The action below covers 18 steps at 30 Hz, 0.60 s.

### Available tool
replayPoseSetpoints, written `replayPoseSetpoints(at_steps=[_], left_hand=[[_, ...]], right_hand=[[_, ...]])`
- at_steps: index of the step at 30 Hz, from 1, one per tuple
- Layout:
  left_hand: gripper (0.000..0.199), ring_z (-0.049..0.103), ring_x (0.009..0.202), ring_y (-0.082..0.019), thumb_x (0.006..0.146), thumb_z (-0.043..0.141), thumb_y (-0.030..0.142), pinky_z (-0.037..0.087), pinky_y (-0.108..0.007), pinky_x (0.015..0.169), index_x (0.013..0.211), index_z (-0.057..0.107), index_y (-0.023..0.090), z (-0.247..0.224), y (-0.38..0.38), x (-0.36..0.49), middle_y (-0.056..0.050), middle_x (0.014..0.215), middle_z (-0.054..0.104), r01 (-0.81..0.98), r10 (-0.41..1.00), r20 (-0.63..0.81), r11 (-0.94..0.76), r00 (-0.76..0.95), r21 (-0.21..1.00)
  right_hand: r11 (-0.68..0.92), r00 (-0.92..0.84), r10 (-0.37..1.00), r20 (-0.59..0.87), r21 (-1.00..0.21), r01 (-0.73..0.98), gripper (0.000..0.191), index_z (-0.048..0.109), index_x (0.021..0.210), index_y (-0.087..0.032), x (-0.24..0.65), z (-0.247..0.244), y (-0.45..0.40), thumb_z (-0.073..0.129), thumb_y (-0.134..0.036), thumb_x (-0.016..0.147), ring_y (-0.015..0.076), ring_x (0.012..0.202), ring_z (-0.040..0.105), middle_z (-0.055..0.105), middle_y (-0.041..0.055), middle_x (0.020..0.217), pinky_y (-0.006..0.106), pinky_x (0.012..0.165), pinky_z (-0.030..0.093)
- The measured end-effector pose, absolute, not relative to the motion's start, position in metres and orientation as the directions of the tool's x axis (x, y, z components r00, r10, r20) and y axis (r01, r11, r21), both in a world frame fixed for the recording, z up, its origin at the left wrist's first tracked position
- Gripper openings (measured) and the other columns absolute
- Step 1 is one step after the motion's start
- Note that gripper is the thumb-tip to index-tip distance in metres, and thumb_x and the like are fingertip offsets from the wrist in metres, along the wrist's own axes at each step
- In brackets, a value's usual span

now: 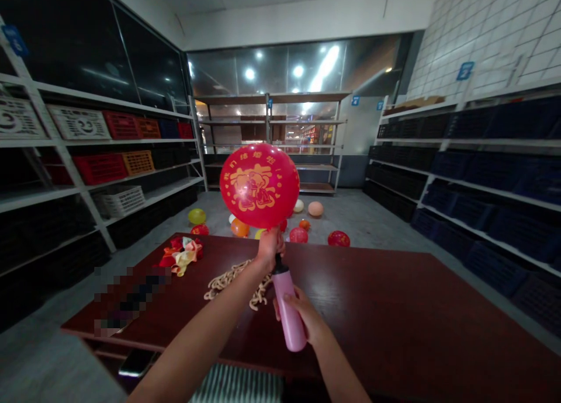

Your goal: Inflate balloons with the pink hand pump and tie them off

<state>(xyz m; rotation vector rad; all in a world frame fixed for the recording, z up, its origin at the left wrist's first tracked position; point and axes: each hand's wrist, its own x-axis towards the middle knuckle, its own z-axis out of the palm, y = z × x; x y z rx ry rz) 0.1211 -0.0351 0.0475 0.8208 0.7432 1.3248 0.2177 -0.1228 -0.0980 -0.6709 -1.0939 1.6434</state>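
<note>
A large red balloon (259,187) with gold print stands inflated above the table. My left hand (270,246) is closed around its neck, where it meets the black tip of a pink hand pump (290,315). Lower down, my right hand (300,312) is wrapped round the pump's pink barrel. The pump is tilted, its far end toward the balloon. Behind my left forearm lies a pile of long beige balloons (228,279), partly hidden. A heap of uninflated balloons (184,254) in red, cream and pink sits at the table's far left.
The dark red table (377,309) spans the foreground. On the floor beyond it are several inflated balloons, among them a yellow one (197,216) and a peach one (315,209). Shelves with crates (99,168) line the left; dark crates (495,169) fill the right shelves. A phone (137,362) lies below the tabletop.
</note>
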Motion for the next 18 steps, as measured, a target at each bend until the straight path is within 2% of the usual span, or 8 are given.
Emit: replayPoseSetpoints(at_steps=[8, 11, 15, 18], left_hand=[[0.036, 0.02, 0.03, -0.008, 0.086, 0.051, 0.024, 0.019, -0.021, 0.035, 0.058, 0.028, 0.022, 0.026, -0.03, 0.114, 0.008, 0.039, 0.022, -0.553, 0.984, -0.169, 0.173, 0.058, 0.815], [0.035, 0.021, 0.031, -0.008, 0.086, 0.052, 0.023, 0.02, -0.021, 0.037, 0.06, 0.029, 0.022, 0.022, -0.027, 0.099, 0.009, 0.041, 0.022, -0.593, 0.973, -0.229, 0.189, 0.007, 0.783], [0.033, 0.022, 0.03, -0.007, 0.086, 0.05, 0.016, 0.02, -0.021, 0.037, 0.061, 0.029, 0.021, 0.02, -0.023, 0.073, 0.009, 0.042, 0.022, -0.659, 0.953, -0.289, 0.162, -0.088, 0.735], [0.033, 0.021, 0.03, -0.007, 0.088, 0.046, 0.014, 0.019, -0.021, 0.037, 0.061, 0.029, 0.021, 0.023, -0.02, 0.046, 0.009, 0.041, 0.021, -0.701, 0.937, -0.301, 0.096, -0.175, 0.706]], right_hand=[[-0.121, -0.362, 0.932, 0.024, -0.921, -0.371, 0.048, 0.058, 0.106, -0.018, 0.22, -0.097, -0.123, 0.075, -0.053, 0.076, 0.0135, 0.054, 0.061, 0.068, 0.0014, 0.071, 0.024, 0.052, 0.043], [-0.098, -0.379, 0.925, 0.029, -0.945, -0.312, 0.04, 0.059, 0.097, -0.019, 0.218, -0.091, -0.124, 0.074, -0.051, 0.078, 0.0126, 0.057, 0.06, 0.068, 0.0013, 0.072, 0.024, 0.054, 0.044], [-0.103, -0.447, 0.894, -0.009, -0.977, -0.186, 0.043, 0.059, 0.106, -0.018, 0.212, -0.08, -0.128, 0.072, -0.05, 0.079, 0.0131, 0.06, 0.061, 0.068, 0.001, 0.076, 0.025, 0.055, 0.045], [-0.091, -0.489, 0.869, -0.071, -0.996, -0.018, 0.049, 0.059, 0.111, -0.019, 0.208, -0.07, -0.13, 0.071, -0.053, 0.078, 0.0144, 0.059, 0.063, 0.068, 0.0011, 0.08, 0.027, 0.055, 0.047]])
